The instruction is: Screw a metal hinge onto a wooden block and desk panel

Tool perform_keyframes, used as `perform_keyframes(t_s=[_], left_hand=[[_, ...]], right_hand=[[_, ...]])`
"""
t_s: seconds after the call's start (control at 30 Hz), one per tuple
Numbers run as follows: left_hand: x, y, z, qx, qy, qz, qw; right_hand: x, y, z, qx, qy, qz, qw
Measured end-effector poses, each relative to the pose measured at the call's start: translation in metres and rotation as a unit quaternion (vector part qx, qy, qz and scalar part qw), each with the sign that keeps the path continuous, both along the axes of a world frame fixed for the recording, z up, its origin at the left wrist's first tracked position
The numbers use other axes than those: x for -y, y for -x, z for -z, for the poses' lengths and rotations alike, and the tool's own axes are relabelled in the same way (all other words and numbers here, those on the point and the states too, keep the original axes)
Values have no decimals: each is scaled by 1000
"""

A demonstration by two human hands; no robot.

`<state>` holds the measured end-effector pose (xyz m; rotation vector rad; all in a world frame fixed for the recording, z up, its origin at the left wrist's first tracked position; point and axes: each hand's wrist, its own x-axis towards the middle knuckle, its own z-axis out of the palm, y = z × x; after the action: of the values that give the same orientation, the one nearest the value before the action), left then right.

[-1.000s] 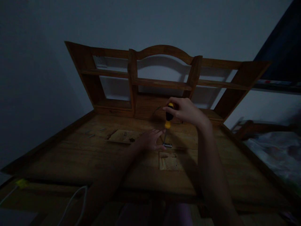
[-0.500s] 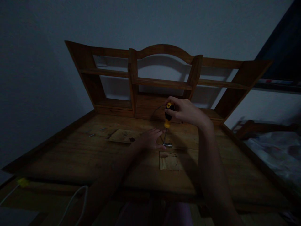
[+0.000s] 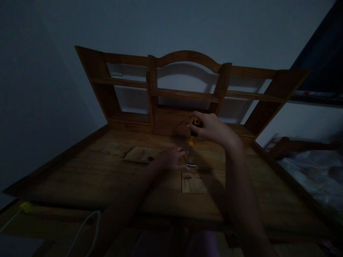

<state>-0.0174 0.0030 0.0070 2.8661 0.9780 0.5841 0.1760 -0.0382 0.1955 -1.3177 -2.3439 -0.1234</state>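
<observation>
My right hand [image 3: 207,125] is closed round the yellow and black handle of a screwdriver [image 3: 192,138], held nearly upright. Its shaft slants down to one end of a small shiny metal piece [image 3: 191,165] on the wooden desk top [image 3: 88,178]. My left hand [image 3: 173,159] lies low beside that piece, thumb and fingers spread; the thumb tip reaches the metal's left end. Whether the thumb presses on it is too dark to tell. A light, rough-edged strip of wood [image 3: 138,154] runs up to the left hand. Nearer me sits a pale square wood patch [image 3: 192,184].
A wooden shelf unit [image 3: 184,94] stands along the back of the desk. Two thin metal pins or screws [image 3: 104,154] lie at the left. A white cable [image 3: 96,221] loops at the front left, near a yellow object [image 3: 26,206]. Pale plastic or bedding [image 3: 313,171] is at right.
The screwdriver handle tilts and turns slightly in my right hand, while its tip stays at the metal piece. My left hand keeps its place.
</observation>
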Motion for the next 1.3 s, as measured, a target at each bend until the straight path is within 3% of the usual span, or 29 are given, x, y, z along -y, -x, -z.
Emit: perform_keyframes(t_s=[0.13,0.43,0.67,0.9,0.97,1.13,1.3], left_hand=[[-1,0,-1,-4,5,3,1000],[2,0,-2,-3,8,-7,1000],[0,0,1,18,2,2,1000],[0,1,2,17,8,6,1000],[-1,1,2,19,11,10,1000],[-1,1,2,22,13,6,1000],[-1,0,2,29,13,18,999]], right_hand=[[2,4,0,24,-15,81,996],[4,-6,-10,-21,53,-49,997],[-3,2,0,20,-11,62,998],[2,-7,-9,-14,54,-54,997],[4,-7,-9,-16,59,-45,997],[3,-2,-3,7,-1,53,999],[3,-7,-7,4,25,11,1000]])
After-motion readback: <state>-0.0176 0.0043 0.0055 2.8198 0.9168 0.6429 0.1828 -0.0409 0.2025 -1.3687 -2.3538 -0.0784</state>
